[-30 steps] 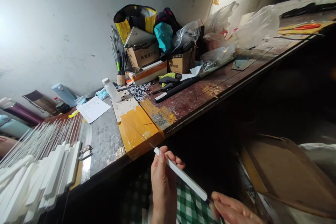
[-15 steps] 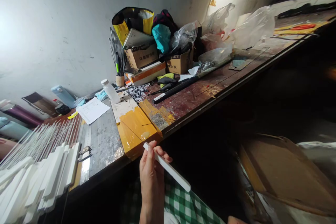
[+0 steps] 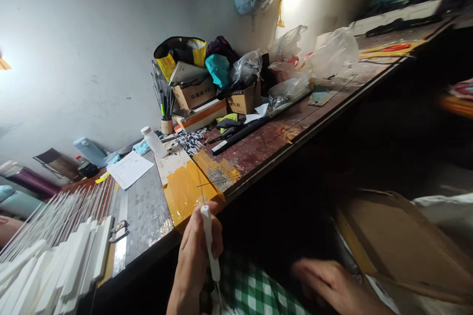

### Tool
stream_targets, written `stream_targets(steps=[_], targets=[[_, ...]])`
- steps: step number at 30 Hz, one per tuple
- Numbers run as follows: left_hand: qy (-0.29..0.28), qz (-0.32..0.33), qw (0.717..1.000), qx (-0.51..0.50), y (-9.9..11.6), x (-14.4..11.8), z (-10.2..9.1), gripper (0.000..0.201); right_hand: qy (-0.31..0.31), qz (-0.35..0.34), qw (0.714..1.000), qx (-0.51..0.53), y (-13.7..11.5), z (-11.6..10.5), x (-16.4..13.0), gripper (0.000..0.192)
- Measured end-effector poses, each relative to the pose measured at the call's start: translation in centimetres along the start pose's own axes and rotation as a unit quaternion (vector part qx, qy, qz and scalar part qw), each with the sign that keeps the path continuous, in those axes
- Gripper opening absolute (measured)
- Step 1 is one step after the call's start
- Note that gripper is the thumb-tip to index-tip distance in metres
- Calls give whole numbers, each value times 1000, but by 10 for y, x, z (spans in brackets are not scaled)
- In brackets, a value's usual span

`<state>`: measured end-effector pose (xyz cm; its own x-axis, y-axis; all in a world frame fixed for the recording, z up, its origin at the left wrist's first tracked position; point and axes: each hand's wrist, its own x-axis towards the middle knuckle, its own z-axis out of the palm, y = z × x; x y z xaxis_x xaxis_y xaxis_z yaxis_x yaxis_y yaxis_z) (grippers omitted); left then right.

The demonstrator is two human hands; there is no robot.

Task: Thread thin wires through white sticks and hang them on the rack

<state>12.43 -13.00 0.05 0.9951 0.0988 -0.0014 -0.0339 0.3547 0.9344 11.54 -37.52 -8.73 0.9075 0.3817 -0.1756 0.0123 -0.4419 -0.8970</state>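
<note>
1. Low in the head view, the left hand (image 3: 195, 251) is clenched around a slim white flat plastic stick (image 3: 209, 242), its fingers (image 3: 218, 229) wrapped over the upper half.
2. That stick stands nearly upright just off the front edge of the long dark wooden worktop (image 3: 295, 130), above a lap covered in green-and-white checked cloth (image 3: 258, 295).
3. A thin wire-like tip rises from the top of the stick, over the yellow tape patch (image 3: 185, 189) stuck on the worktop edge.
4. Further right, the right hand (image 3: 325, 283) hangs blurred in front of the dark space under the worktop, apart from the stick; it seems to hold nothing, but the blur leaves it unclear how far its fingers are spread or curled.
5. At the lower left, a row of similar white sticks (image 3: 70, 256) lies side by side with thin wires fanning away from them.
6. Beside that row lie a steel ruler (image 3: 121, 236) and a grey metal plate (image 3: 146, 202).
7. Behind these are a sheet of white paper (image 3: 127, 168) and a small white plastic bottle (image 3: 154, 141).
8. Against the wall stand brown cardboard boxes (image 3: 194, 93), a cup of pens (image 3: 165, 123) and crumpled clear plastic bags (image 3: 328, 51).
</note>
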Motion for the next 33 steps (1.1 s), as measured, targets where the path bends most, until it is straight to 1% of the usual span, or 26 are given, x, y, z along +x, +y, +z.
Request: stream_targets(steps=[2, 4, 6, 8, 9, 10, 11, 15, 17, 19, 22, 25, 29, 33], targets=[[-42, -36, 995, 79, 1, -10, 1, 40, 37, -49, 996, 62, -28, -10, 14, 39], [-66, -70, 986, 138, -1, -19, 2, 40, 63, -124, 979, 146, -55, -12, 24, 36], [-78, -109, 978, 162, -5, -26, 3, 42, 46, -193, 953, 228, -74, -7, 33, 38], [-92, -131, 973, 167, -10, -30, 3, 42, -5, -224, 928, 298, -85, 1, 38, 37], [-103, -136, 970, 171, -13, -31, 1, 42, -27, -222, 919, 325, -87, 6, 40, 34], [-112, -134, 968, 178, -16, -32, 0, 42, -35, -214, 913, 345, -88, 10, 41, 30], [-117, -126, 967, 188, -19, -33, -3, 41, -28, -203, 911, 358, -89, 13, 42, 26], [-98, -63, 961, 252, -32, -38, -13, 35, 61, -163, 919, 355, -87, 18, 40, 22], [-77, -26, 956, 283, -38, -42, -16, 30, 82, -151, 919, 355, -86, 17, 40, 22], [-43, 7, 955, 293, -44, -46, -17, 26, 93, -145, 917, 359, -85, 16, 41, 22], [15, 41, 960, 276, -52, -50, -16, 21, 96, -133, 914, 372, -85, 19, 44, 21], [44, 60, 964, 257, -57, -52, -12, 16, 88, -121, 910, 388, -87, 22, 45, 22], [62, 75, 967, 236, -59, -51, -10, 16, 62, -117, 910, 392, -89, 26, 46, 22], [62, 78, 968, 230, -63, -52, -12, 16, 51, -108, 910, 397, -84, 34, 48, 23]])
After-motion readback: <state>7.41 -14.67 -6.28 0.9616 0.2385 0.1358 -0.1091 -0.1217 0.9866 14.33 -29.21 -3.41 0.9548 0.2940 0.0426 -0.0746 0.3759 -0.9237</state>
